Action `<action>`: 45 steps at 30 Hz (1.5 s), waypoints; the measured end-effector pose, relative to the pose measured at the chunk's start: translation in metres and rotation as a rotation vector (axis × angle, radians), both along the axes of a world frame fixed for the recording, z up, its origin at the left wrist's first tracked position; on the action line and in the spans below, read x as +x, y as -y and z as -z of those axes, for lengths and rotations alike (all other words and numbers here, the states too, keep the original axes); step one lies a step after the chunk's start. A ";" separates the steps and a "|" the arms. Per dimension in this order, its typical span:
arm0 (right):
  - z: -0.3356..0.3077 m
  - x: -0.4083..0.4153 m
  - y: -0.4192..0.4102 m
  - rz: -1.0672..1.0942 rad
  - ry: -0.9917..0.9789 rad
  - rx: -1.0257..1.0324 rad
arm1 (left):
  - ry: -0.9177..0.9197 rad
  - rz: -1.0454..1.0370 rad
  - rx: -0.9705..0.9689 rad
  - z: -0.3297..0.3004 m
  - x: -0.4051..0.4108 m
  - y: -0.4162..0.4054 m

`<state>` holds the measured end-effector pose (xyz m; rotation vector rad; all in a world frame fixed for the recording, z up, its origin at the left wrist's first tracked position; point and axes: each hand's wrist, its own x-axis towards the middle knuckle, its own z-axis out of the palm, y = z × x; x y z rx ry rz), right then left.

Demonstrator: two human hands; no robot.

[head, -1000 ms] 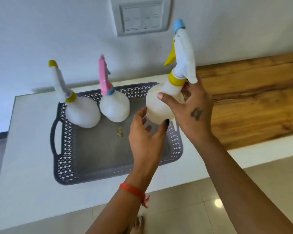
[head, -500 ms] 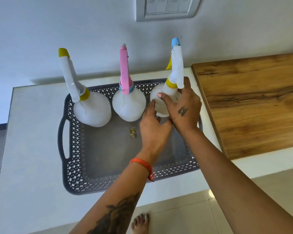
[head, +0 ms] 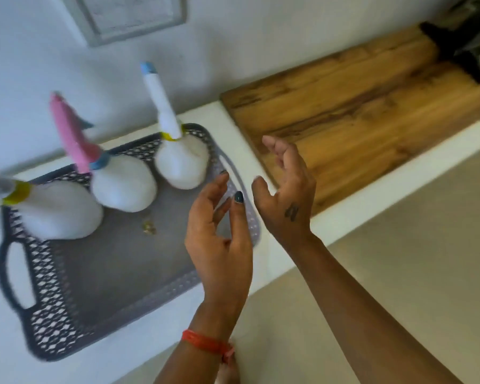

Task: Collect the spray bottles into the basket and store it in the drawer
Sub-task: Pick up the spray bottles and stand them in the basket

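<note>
A dark grey perforated basket [head: 53, 314] with side handles sits on the white counter [head: 227, 117]. Three white round spray bottles stand along its far side: one with a yellow collar [head: 58, 209] at the left, one with a pink head [head: 122, 182] in the middle, one with a blue tip [head: 182, 160] at the right. My left hand [head: 219, 231] hovers over the basket's right end, fingers relaxed, holding nothing. Just right of the basket, above the counter, my right hand [head: 286, 189] is also empty with loose fingers.
A wooden board [head: 358, 112] covers the counter to the right, with a dark object [head: 460, 45] at its far end. A switch plate [head: 130, 15] is on the wall behind. A small gold scrap [head: 149, 227] lies on the basket floor. Beige floor tiles lie below the counter edge.
Both hands have let go of the blue-tipped bottle, which now stands in the basket, and have drawn back toward me and to the right. The view has swung right.
</note>
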<state>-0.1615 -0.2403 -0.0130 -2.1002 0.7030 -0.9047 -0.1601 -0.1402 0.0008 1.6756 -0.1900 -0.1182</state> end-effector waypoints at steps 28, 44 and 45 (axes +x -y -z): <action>0.072 -0.803 0.050 1.310 -0.077 0.446 | -0.042 1.422 0.431 0.055 -0.695 0.204; 0.172 -1.045 -0.013 1.909 0.018 0.606 | 0.209 2.140 0.682 0.168 -0.984 0.184; 0.183 -1.054 -0.019 1.931 0.029 0.637 | 0.241 2.176 0.714 0.181 -0.992 0.183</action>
